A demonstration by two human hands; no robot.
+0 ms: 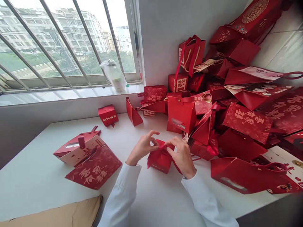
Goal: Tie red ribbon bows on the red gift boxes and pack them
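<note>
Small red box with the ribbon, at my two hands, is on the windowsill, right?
Wrong place: the head view shows the small red box with the ribbon, at your left hand and right hand, on the white table.

Small red paperboard box (pixel 159 167), six o'clock: smooth, low sheen. Looped red cloth ribbon (pixel 161 154) on it: satiny. Gold-lettered red rectangular paper box (pixel 247 123), three o'clock: satin print. Clear crumpled plastic bag (pixel 115 77), ten o'clock: thin, glossy. Flat brown cardboard sheet (pixel 63 214), eight o'clock: matt. White tabletop (pixel 35 164): smooth.
</note>
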